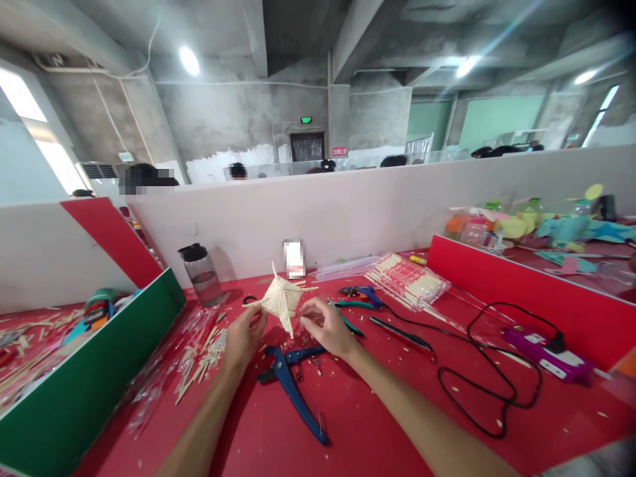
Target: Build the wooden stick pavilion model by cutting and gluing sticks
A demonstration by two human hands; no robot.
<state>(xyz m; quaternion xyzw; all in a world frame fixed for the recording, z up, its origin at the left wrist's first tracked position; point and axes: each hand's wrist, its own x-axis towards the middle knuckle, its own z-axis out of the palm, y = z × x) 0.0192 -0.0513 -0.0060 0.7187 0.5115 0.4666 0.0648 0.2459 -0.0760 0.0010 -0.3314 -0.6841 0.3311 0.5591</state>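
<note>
Both my hands hold up a small model made of pale wooden sticks point(281, 299) above the red table point(377, 424). My left hand point(243, 338) pinches its lower left side. My right hand point(328, 326) pinches its right edge with thumb and forefinger, the other fingers curled. Blue-handled cutters point(293, 384) lie on the table just below the model, between my forearms.
Cut stick pieces point(203, 361) litter the table at left, beside a green divider point(89, 391). A dark-lidded clear bottle point(201, 273) stands at the back. Packs of chopsticks point(407, 281), a glue gun point(360, 295), a black cable point(497, 377) and a purple power strip point(546, 354) lie right.
</note>
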